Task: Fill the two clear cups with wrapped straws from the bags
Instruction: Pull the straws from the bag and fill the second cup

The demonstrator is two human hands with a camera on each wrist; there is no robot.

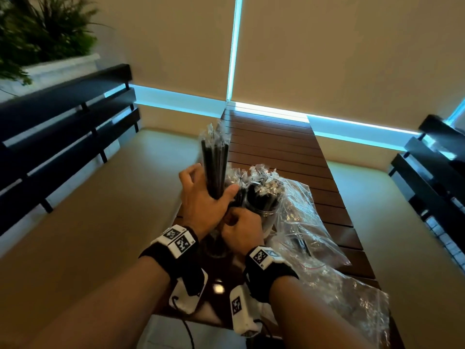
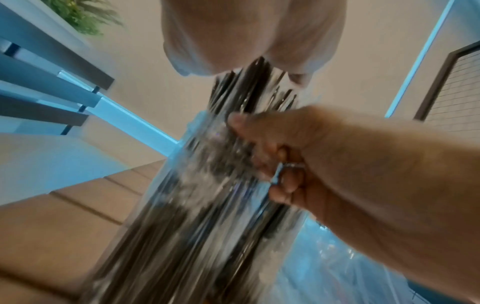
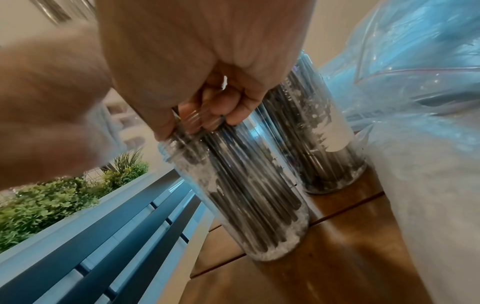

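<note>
Head view: you look forward and down along both forearms at the slatted table (image 1: pixel 289 147); window blinds fill the far side.
Left wrist view: you sit close under the left hand (image 2: pixel 249 35), facing up along blurred wrapped straws (image 2: pixel 197 205).
Right wrist view: you look low past the right hand (image 3: pixel 197 67) at two clear cups (image 3: pixel 249 185).
Shared: straws, table, both hands.

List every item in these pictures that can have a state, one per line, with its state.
Left hand: grips a bundle of straws, upright.
Bundle of straws: wrapped, raised above the near cup.
Right hand: fingers curled on the straws in the near cup.
Near cup: upright, packed with straws.
Far cup: upright, full of straws.
Bags: crumpled on the table, mostly emptied.
</note>
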